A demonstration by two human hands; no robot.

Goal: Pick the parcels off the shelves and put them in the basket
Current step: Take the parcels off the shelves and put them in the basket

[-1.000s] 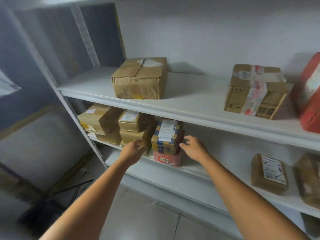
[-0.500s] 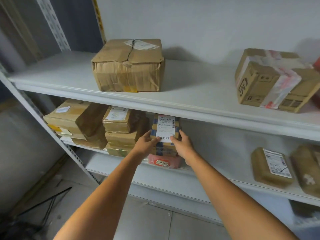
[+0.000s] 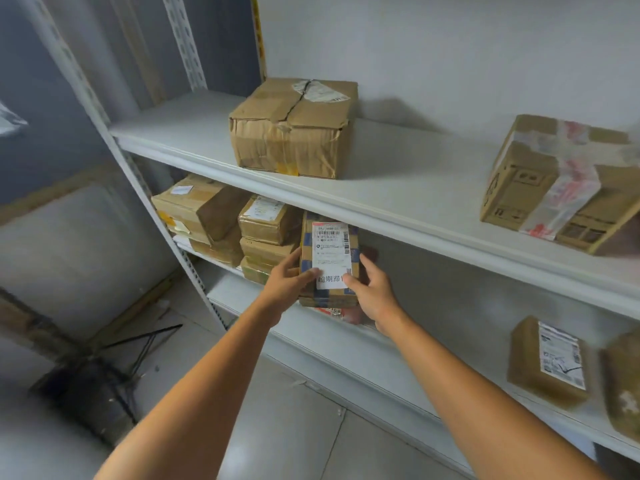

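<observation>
— What writing can you make out on the parcel (image 3: 329, 259)?

— It has a white shipping label (image 3: 330, 251) on top, with barcodes along the upper edge and down the right side and rows of small print too fine to read. Across the bottom are large characters, "超期滞", and the rest is covered by a thumb. The box itself is brown card banded with blue tape.

— Who has hold of it?

— Both hands. The left grip (image 3: 287, 285) curls around its left edge and the right grip (image 3: 374, 296) around its right edge. Each thumb lies on the lower part of the label, with the fingers down the sides.

— So where does it sit between them?

— Its near end is clamped between the two palms. The far end sticks out beyond the fingertips, tilted upward under the upper shelf (image 3: 415, 188).

— And on the shelving?

— It's at the front of the lower shelf (image 3: 478, 362), directly over a red packet (image 3: 346, 315). I cannot tell whether the two touch. A stack of brown parcels (image 3: 266, 233) stands just to its left.

— Any other print?

— The crumpled carton (image 3: 294, 133) above has a torn white label. The taped box (image 3: 554, 188) to the right shows handling symbols, too blurred to read.
</observation>
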